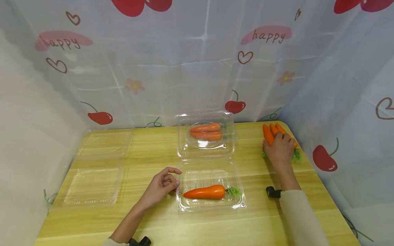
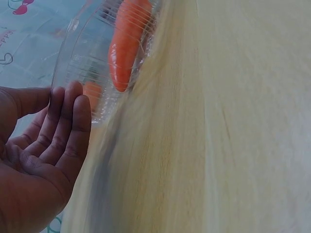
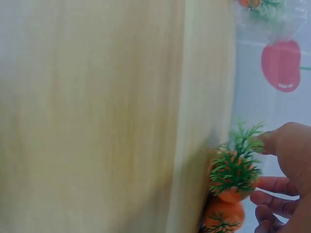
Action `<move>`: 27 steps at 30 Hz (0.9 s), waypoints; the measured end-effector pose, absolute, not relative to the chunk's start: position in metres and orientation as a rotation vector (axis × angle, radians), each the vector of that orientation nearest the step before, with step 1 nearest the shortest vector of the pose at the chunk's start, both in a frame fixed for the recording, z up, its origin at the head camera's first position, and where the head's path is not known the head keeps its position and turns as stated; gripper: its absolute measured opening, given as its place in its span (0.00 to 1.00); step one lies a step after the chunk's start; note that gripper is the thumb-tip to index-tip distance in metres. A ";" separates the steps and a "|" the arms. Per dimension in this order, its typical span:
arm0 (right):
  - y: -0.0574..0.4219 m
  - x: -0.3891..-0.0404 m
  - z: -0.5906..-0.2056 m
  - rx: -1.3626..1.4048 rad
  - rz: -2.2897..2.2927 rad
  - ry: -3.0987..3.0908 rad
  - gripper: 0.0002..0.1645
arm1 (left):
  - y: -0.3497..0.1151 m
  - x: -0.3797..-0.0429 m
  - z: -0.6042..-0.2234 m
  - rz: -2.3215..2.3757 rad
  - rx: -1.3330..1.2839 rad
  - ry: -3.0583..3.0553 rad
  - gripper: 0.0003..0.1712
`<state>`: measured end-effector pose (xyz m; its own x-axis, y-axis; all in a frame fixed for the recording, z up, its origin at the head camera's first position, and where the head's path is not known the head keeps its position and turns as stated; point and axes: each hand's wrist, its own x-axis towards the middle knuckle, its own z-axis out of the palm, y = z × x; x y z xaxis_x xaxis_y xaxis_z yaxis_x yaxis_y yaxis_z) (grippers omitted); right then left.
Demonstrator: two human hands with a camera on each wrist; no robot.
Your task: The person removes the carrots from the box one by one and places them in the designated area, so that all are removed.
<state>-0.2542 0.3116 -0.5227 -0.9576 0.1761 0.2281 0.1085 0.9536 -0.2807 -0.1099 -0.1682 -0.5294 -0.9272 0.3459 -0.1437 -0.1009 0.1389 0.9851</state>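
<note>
A clear plastic clamshell box [image 1: 240, 205] lies open mid-table, its lid [image 1: 181, 150] folded back. One orange carrot [image 1: 204, 192] with a green tuft rests in its base, tip to the left. Two more carrots [image 1: 205, 132] show at the lid, seen through the clear plastic. At the box's left edge is my left hand [image 1: 161, 186], fingers loosely bent and fingertips right at the rim. My right hand [image 1: 279, 150] reaches over several carrots [image 1: 267, 134] at the back right corner. Its thumb is beside the green tops [image 3: 235, 170], fingers spread close to a carrot's thick end.
A second clear clamshell box [image 1: 92, 184] lies open on the left side of the wooden table [image 1: 147, 225]. Behind the table and along the right hangs a pale curtain [image 1: 184, 82] printed with cherries and hearts.
</note>
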 end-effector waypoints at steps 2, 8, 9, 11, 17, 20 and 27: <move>0.309 -0.250 -0.520 -0.199 0.398 -2.835 0.36 | -0.168 -0.110 -0.530 1.845 0.241 2.089 0.23; 0.296 -0.231 -0.512 -0.147 0.541 -2.770 0.35 | -0.167 -0.110 -0.529 1.840 0.237 2.091 0.23; 0.293 -0.227 -0.511 -0.138 0.567 -2.776 0.34 | -0.168 -0.110 -0.529 1.842 0.236 2.092 0.24; 0.286 -0.217 -0.507 -0.123 0.627 -2.798 0.33 | -0.168 -0.110 -0.529 1.844 0.235 2.093 0.24; 0.265 -0.184 -0.497 0.042 0.842 -2.795 0.25 | -0.167 -0.109 -0.531 1.850 0.230 2.083 0.24; 0.250 -0.171 -0.495 0.262 0.914 -2.724 0.17 | -0.167 -0.109 -0.531 1.851 0.231 2.076 0.24; 0.210 -0.142 -0.489 0.793 1.031 -2.693 0.13 | -0.167 -0.110 -0.529 1.859 0.233 2.070 0.24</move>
<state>-0.1420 0.2099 -0.4889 -0.8488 -0.4231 0.3171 -0.5267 0.6237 -0.5775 -0.1101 -0.1667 -0.5294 -0.9259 0.3482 -0.1468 -0.1086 0.1268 0.9860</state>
